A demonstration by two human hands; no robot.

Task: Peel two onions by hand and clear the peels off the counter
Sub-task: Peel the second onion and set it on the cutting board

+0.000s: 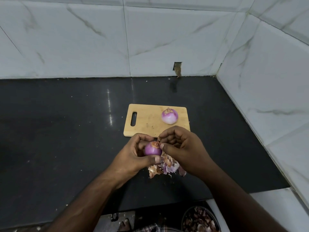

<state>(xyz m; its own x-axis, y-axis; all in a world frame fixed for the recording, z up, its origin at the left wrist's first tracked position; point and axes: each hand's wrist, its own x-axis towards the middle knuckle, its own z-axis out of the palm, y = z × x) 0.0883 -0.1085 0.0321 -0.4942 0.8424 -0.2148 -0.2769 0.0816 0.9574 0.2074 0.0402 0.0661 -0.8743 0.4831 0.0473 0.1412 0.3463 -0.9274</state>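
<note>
Your left hand (133, 156) cups a glossy purple, mostly peeled onion (152, 150), fingers curled over its far side and thumb pressed along its near side, just in front of the pale wooden cutting board (147, 121). Your right hand (184, 148) pinches the dry brown skin at the onion's top between thumb and bent fingertips. A heap of papery brown and purple peels (164, 168) lies on the black counter (66, 131) directly below your hands. The second purple-white peeled onion (169, 116) sits on the board's right side.
</note>
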